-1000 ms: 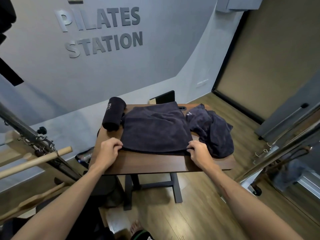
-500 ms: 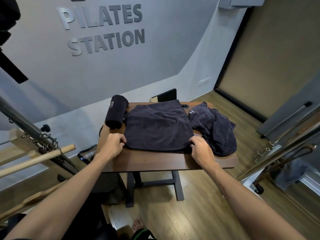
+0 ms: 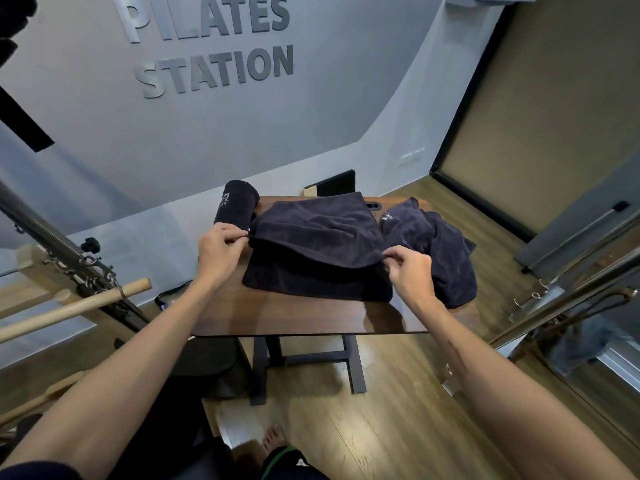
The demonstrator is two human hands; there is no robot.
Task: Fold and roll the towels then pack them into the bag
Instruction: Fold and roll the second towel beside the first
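**Both hands pinching the near edge of a dark towel, folding it over on the surface**

Head view. Dark navy towel [image 3: 311, 244] lies flat at the middle of the brown wooden surface [image 3: 298, 317]. Its near layer is raised and doubled back over the rest; a lower layer is spread toward the near edge. Left hand [image 3: 218, 251] at the towel's left corner, fingers [image 3: 239, 233] curled, pinching the cloth edge. Right hand [image 3: 410, 271] at the right corner, thumb and forefinger closed on the same lifted edge, other fingers loosely bent. Both corners are held just above the surface.

Rolled towel [image 3: 235, 207], same dark colour, sits at the far left corner of the surface, touching the folded one's left side. Crumpled towel [image 3: 440, 247] heaped on the right side, just beside the right hand. Black bag [image 3: 173, 296], partly hidden, on the floor left of the surface. Wooden pole [image 3: 72, 306] on a metal frame at left. Wall lettering [image 3: 211, 39] reads "PILATES STATION".
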